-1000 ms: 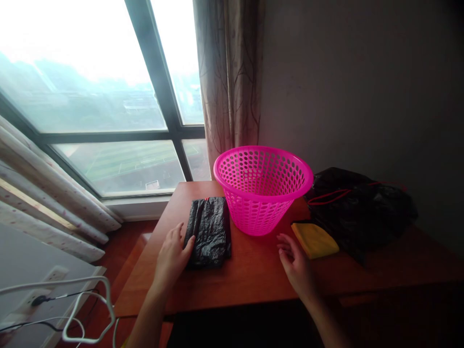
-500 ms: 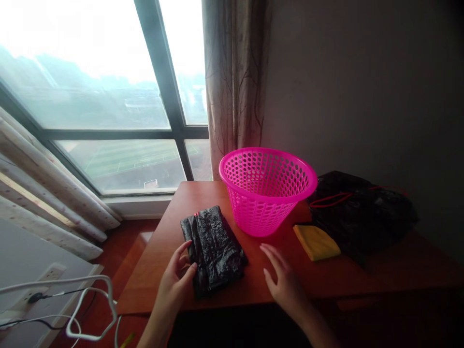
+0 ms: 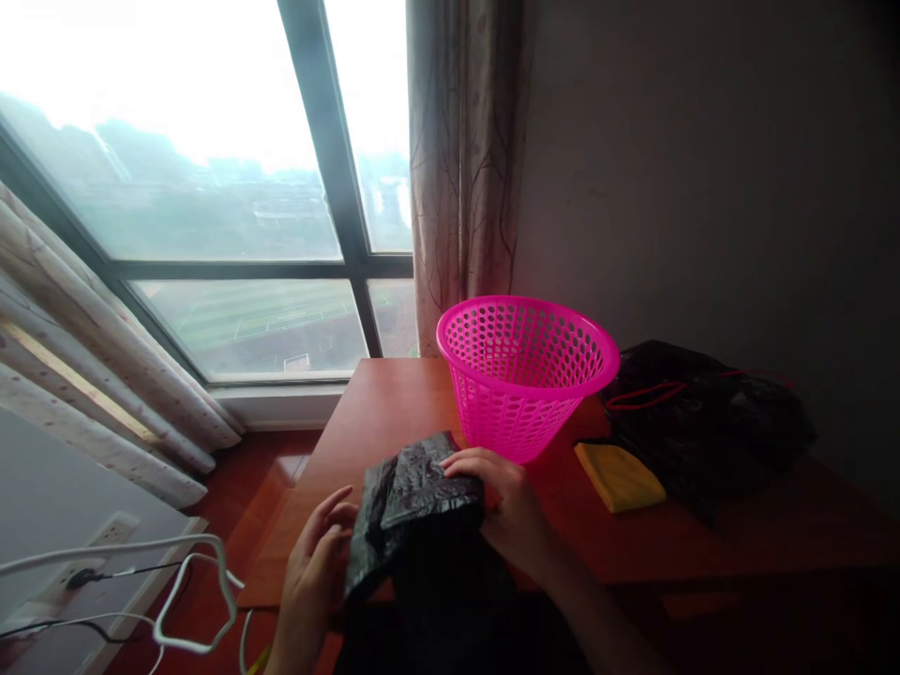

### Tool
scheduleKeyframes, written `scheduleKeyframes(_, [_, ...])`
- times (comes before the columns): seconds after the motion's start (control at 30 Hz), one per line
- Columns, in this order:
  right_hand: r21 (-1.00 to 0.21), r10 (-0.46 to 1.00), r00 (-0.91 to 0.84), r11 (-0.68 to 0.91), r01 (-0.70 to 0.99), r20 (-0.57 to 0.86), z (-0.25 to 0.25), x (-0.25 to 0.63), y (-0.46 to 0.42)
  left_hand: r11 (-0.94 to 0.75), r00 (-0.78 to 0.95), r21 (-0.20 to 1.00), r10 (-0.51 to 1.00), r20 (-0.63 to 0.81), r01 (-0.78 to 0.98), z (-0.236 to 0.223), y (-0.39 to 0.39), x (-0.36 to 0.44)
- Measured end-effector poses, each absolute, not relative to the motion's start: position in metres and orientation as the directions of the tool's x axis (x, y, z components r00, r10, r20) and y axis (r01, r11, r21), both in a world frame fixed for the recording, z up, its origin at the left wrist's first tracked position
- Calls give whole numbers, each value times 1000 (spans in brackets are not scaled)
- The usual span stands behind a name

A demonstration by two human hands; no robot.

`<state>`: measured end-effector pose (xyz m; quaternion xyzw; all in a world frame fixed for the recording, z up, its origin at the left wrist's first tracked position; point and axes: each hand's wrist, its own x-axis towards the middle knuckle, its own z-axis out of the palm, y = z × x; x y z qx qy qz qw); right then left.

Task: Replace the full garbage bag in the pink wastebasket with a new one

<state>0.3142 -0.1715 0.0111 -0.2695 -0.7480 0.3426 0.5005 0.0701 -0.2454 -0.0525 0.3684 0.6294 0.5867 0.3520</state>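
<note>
A folded black plastic garbage bag (image 3: 426, 487) is tilted up off the wooden table near its front edge. My right hand (image 3: 510, 511) grips its right side, fingers over the top, the thumb hidden. Close by the bag's left edge is my left hand (image 3: 316, 544), its fingers apart and curved towards the plastic; whether they touch it I cannot tell. Just behind the bag stands a pink perforated plastic basket (image 3: 520, 412), upright, with an open top.
Right of the basket lies a folded yellow cloth (image 3: 620, 478). Beyond it a crumpled black bag with red drawstrings (image 3: 717, 431) spreads along the wall. White cables (image 3: 189, 647) hang by the socket at lower left. A large window (image 3: 232, 216) and curtains (image 3: 468, 159) are behind the table (image 3: 386, 398).
My right hand has moved left onto the garbage bag and gripped its right side. The bag has lifted and tilted off the table. My left hand has shifted slightly left and down.
</note>
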Motion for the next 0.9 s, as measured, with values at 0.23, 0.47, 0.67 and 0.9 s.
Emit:
scheduleKeyframes(0.23, [-788,758,-268,616,-6,595,76,277,-155,75,-411,996,907,-91,-56,-52,-240,84])
scheduleKeyframes(0.47, [-756,752,-245,647,101,611,50,247,-149,123,-364,828,856,-367,-548,-50,-229,106])
scheduleKeyframes(0.67, [-700,813,-474,554,450,338,-1,253,-204,90,-385,703,785,-486,-705,-38,-230,111])
scheduleKeyframes(0.9, [-779,935,-350,262,570,58,-24,249,-225,140,-231,637,856,-463,-758,-31,-240,133])
